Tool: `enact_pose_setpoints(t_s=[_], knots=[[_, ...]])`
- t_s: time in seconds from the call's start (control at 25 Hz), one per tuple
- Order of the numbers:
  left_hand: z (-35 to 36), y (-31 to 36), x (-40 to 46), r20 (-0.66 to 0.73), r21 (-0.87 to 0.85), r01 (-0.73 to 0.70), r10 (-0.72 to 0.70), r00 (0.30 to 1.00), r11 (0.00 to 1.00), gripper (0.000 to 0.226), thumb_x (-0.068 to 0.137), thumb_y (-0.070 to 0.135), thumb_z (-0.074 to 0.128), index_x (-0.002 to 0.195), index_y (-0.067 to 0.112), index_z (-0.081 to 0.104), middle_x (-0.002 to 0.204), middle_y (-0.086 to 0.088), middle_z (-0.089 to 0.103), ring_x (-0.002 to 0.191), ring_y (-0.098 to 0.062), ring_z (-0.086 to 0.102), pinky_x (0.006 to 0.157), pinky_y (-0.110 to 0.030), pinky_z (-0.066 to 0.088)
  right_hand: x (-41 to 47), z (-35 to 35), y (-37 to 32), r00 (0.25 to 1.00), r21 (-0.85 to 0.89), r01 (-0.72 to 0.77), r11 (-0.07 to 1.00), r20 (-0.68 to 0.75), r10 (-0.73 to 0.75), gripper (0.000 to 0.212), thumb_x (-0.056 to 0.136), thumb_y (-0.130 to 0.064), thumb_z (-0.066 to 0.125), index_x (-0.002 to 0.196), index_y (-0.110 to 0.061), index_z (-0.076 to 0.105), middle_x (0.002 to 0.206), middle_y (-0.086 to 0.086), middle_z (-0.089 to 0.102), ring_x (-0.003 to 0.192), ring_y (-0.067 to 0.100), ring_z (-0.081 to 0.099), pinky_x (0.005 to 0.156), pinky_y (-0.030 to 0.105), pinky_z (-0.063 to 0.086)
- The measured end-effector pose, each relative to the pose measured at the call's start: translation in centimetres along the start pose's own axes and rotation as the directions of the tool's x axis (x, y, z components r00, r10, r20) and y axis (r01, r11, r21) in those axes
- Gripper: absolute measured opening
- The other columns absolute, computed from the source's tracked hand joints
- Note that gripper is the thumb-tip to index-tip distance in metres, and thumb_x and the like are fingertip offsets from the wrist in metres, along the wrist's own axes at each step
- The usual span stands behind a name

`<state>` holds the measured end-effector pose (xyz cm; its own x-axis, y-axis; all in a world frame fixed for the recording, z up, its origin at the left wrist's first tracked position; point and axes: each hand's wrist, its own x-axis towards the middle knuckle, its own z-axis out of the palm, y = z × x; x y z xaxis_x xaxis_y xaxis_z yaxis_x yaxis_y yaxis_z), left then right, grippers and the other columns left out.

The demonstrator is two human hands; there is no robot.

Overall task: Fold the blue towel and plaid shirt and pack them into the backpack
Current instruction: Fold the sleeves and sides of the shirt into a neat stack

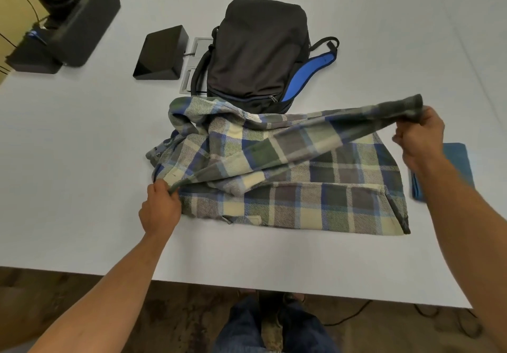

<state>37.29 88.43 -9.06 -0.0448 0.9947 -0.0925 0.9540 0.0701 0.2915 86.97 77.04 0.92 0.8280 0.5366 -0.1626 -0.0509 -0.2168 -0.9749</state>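
- Plaid shirt (288, 177) lies spread across the middle of the table (82, 188), directly on the near side of the backpack (255, 56), its far edge touching or overlapping the backpack's base. The fold is judged part done: the near hem lies flat while a long band is raised.
- Left hand (160, 207), at the shirt's near left corner, pinches the fabric edge with curled fingers. Risk: the pinch takes little cloth; if it slips, the raised band goes slack and the fold line skews.
- Right hand (419, 136), at the shirt's right side, grips the end of the raised band, which looks like a sleeve, and holds it clear of the table. Risk: a strong pull to the right could drag the whole shirt and rumple the flat layer beneath.
- Blue towel (455, 169) lies already folded just right of the shirt, partly hidden by the right forearm. Risk: the forearm could sweep across it and undo its fold.
- Backpack lies flat beyond the shirt, its zip apparently closed on the side facing the shirt. Risk: the bunched collar area against it may snag during folding, and the bag must be opened before packing.
- Black box (162, 53) sits left of the backpack, well apart from the shirt; no hazard judged.
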Motion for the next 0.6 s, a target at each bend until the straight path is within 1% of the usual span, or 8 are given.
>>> enact_pose_setpoints(t_s=[0.08, 0.12, 0.2, 0.36, 0.48, 0.52, 0.56, 0.6], knots=[[0.0, 0.6, 0.2, -0.001, -0.028, 0.049, -0.049, 0.999, 0.998, 0.028, 0.100, 0.030, 0.049, 0.114, 0.006, 0.050, 0.106, -0.018, 0.058, 0.090, -0.043, 0.059, 0.073, -0.047, 0.044, 0.2, 1.0, -2.0, 0.998, 0.133, 0.016, 0.991, 0.060, -0.025, 0.030, 0.091, 0.010, 0.045, 0.097, -0.019, 0.054, 0.095, 0.006, 0.067, 0.082, 0.019, 0.069, 0.067, 0.031, 0.056], [0.1, 0.8, 0.3, -0.003, -0.062, 0.075, -0.075, 0.997, 0.995, 0.026, 0.101, 0.030, 0.048, 0.112, 0.007, 0.051, 0.102, -0.017, 0.060, 0.088, -0.041, 0.059, 0.072, -0.046, 0.044, 0.3, 1.4, -2.8, 0.995, 0.210, 0.030, 0.977, 0.088, -0.049, 0.027, 0.093, 0.009, 0.043, 0.103, -0.014, 0.053, 0.107, 0.011, 0.068, 0.094, 0.024, 0.071, 0.073, 0.035, 0.059], [0.7, 0.7, 0.4, 0.010, -0.145, 0.108, -0.108, 0.994, 0.983, 0.022, 0.102, 0.028, 0.046, 0.109, 0.007, 0.051, 0.093, -0.016, 0.060, 0.079, -0.035, 0.055, 0.067, -0.042, 0.044, 0.3, 2.0, -3.6, 0.988, 0.323, 0.048, 0.945, 0.125, -0.092, 0.022, 0.096, 0.004, 0.042, 0.112, -0.009, 0.051, 0.120, 0.023, 0.064, 0.106, 0.033, 0.068, 0.081, 0.042, 0.059], [1.3, -0.4, 0.0, 0.006, -0.292, 0.131, -0.135, 0.991, 0.947, 0.012, 0.098, 0.021, 0.052, 0.104, 0.010, 0.050, 0.101, -0.018, 0.061, 0.079, -0.034, 0.059, 0.069, -0.046, 0.052, 0.1, 1.8, -2.2, 0.986, 0.412, -0.027, 0.911, 0.164, -0.045, 0.019, 0.098, -0.002, 0.041, 0.113, -0.007, 0.052, 0.124, 0.031, 0.058, 0.115, 0.042, 0.060, 0.087, 0.051, 0.056], [1.7, 0.1, -2.9, -0.164, -0.309, 0.083, -0.139, 0.977, 0.948, 0.027, 0.093, 0.023, 0.063, 0.105, 0.005, 0.048, 0.110, -0.018, 0.047, 0.081, -0.033, 0.054, 0.065, -0.044, 0.048, -0.7, 1.6, -1.5, 0.984, 0.394, -0.044, 0.918, 0.175, -0.028, 0.015, 0.098, -0.004, 0.040, 0.107, -0.008, 0.051, 0.115, 0.023, 0.058, 0.111, 0.038, 0.061, 0.086, 0.050, 0.056], [1.9, 0.8, -4.5, -0.211, -0.333, -0.005, -0.070, 0.975, 0.943, 0.028, 0.091, 0.025, 0.066, 0.101, 0.005, 0.048, 0.105, -0.016, 0.047, 0.079, -0.029, 0.052, 0.065, -0.044, 0.049, -0.9, 1.7, -1.4, 0.984, 0.389, -0.046, 0.920, 0.178, -0.026, 0.014, 0.098, -0.005, 0.040, 0.104, -0.009, 0.052, 0.114, 0.020, 0.058, 0.108, 0.034, 0.061, 0.084, 0.048, 0.056], [2.6, 1.6, -6.3, -0.224, -0.334, -0.150, 0.076, 0.972, 0.930, 0.027, 0.091, 0.026, 0.066, 0.096, 0.006, 0.049, 0.098, -0.011, 0.048, 0.078, -0.024, 0.049, 0.066, -0.043, 0.049, -1.2, 1.9, -1.6, 0.983, 0.390, -0.051, 0.920, 0.180, -0.022, 0.014, 0.098, -0.006, 0.040, 0.103, -0.010, 0.052, 0.112, 0.019, 0.058, 0.105, 0.031, 0.061, 0.083, 0.047, 0.056], [3.4, 2.6, -8.0, -0.199, -0.295, -0.325, 0.274, 0.941, 0.899, 0.024, 0.092, 0.029, 0.064, 0.092, 0.009, 0.051, 0.091, -0.006, 0.048, 0.077, -0.020, 0.047, 0.068, -0.038, 0.047, -1.4, 2.1, -1.8, 0.982, 0.402, -0.054, 0.914, 0.190, -0.025, 0.013, 0.097, -0.008, 0.041, 0.103, -0.011, 0.052, 0.112, 0.017, 0.058, 0.104, 0.030, 0.061, 0.083, 0.047, 0.056]])
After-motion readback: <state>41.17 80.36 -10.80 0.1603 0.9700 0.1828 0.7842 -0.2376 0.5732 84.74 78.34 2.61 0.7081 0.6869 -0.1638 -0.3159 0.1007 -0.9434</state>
